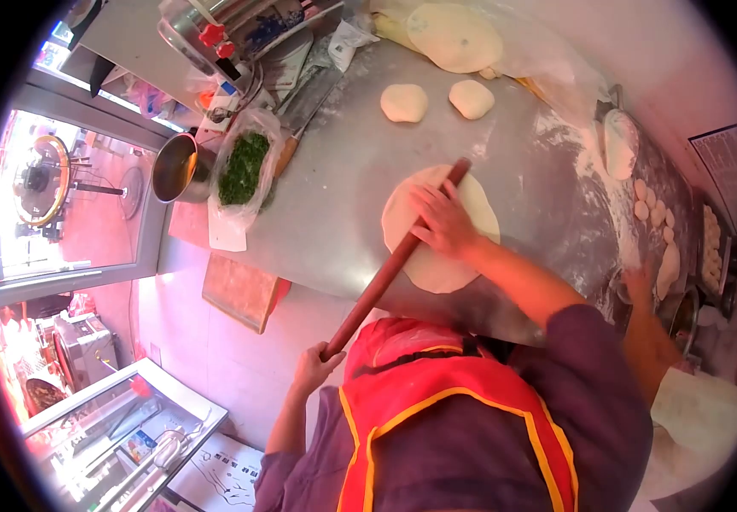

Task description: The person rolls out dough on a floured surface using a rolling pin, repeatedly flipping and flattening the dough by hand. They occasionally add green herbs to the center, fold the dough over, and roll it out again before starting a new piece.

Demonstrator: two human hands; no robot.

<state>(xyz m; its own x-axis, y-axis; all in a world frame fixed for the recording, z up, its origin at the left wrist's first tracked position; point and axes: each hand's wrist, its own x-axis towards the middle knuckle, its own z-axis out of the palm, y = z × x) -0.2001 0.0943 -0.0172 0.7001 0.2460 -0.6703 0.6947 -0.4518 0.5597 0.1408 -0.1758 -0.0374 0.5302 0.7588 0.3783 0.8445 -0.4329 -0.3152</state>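
A long brown rolling pin (377, 286) slants across a flat round of rolled dough (441, 273) on the steel worktop. My left hand (315, 367) is closed round the pin's lower end, out past the table's front edge. Over the dough, my right hand (443, 220) grips the pin near its far end, fingers bent across the wood. Behind the flat round lie two plump pieces of dough (404, 103), side by side. The dough under the pin and my right palm is hidden.
A bag of chopped greens (245, 168) and a metal pot (182, 169) stand at the left. A large dough mass (455, 37) lies at the back under plastic. Small dough balls (648, 201) sit at the right, where another person's arm (646, 328) reaches in. Flour dusts the worktop (334, 213).
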